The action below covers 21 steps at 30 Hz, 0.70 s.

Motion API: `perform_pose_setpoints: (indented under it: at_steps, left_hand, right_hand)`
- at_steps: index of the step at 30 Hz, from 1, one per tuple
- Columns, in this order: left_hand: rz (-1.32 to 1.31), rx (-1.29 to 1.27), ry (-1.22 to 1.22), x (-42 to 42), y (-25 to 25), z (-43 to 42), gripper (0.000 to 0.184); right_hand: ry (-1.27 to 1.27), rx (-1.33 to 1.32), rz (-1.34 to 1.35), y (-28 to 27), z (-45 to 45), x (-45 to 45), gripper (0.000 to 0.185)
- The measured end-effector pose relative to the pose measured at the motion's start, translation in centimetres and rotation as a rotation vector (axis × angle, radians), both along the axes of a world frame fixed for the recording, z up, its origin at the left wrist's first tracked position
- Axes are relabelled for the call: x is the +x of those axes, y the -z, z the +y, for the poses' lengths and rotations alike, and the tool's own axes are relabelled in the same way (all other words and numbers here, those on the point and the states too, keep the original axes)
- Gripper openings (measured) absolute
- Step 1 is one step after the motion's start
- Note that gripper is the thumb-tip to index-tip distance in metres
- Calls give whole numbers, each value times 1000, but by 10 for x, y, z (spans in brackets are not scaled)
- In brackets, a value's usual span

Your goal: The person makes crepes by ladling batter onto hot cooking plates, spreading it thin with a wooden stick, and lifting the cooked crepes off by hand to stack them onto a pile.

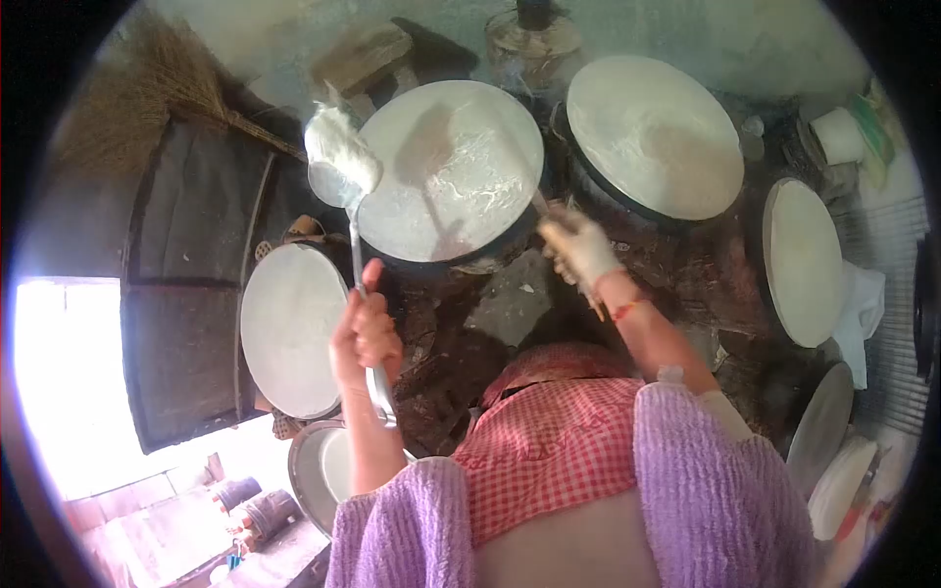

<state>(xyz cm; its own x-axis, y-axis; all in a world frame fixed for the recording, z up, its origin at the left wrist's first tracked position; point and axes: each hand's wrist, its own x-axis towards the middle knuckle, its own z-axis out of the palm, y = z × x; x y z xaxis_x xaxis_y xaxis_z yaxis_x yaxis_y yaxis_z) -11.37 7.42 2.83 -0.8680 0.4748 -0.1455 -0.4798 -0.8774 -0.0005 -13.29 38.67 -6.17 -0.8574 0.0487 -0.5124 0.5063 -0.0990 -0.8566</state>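
Observation:
My left hand [368, 333] is wrapped round the handle of a metal ladle [355, 240], raised at the left. Its bowl is heaped with a thick white mass [338, 147], which overlaps the left edge of a big round pan [392, 211] coated in white. Wet, shiny streaks show on that coating. My right hand [583, 250] is closed at the pan's lower right edge, smeared by motion and whitened on the back. Something thin sticks up from its fingers, too blurred to name.
More white-topped round pans stand at the upper right [652, 137], far right [804, 263] and left [292, 331]. A metal pot [316, 475] sits lower left. A straw broom [181, 83] leans over a dark panel [191, 353]. A white cloth [861, 314] hangs at right.

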Motion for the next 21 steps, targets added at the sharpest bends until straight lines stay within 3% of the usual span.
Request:
perform_pose_setpoints:
  at_steps: [1,3,5,8,9,10,11,13,14,15,16,18,21]
  left_hand:
    - [-36,-4,-2,-9,-10,-14,44]
    - [-69,-33,1,-25,-32,-37,44]
    - [-50,-123,18,-31,-51,-67,46]
    - [122,-26,-40,-12,-94,-111,51]
    - [189,-33,-91,-6,-104,-123,52]
    - [238,-191,-163,-2,-108,-133,52]
    - [332,-226,-72,-3,-105,-153,51]
    - [131,-252,-98,1,-109,-182,49]
    - [124,-251,-96,6,-106,-188,49]
    - [-18,-618,-192,10,-104,-193,48]
    - [-156,-984,-285,12,-101,-199,46]
    - [-148,-951,-269,34,-55,-238,45]
    - [-202,-822,-135,60,-56,-224,46]
  right_hand:
    - [-188,199,20,-14,-22,0,48]
    - [-559,281,63,-31,-58,2,46]
    - [-562,346,132,-18,-71,4,45]
    - [-247,239,189,-5,-42,27,42]
    - [-109,207,83,-9,-27,35,41]
    - [-3,193,11,2,-23,43,42]
    - [109,173,-63,15,-25,55,42]
    - [-152,285,151,12,-64,74,44]
    - [-313,188,162,27,-79,76,46]
    - [-320,118,76,16,-92,71,47]
    - [-296,134,55,2,-94,61,47]
    - [-123,154,59,-23,-91,32,44]
    - [271,-68,33,-4,-58,-26,41]
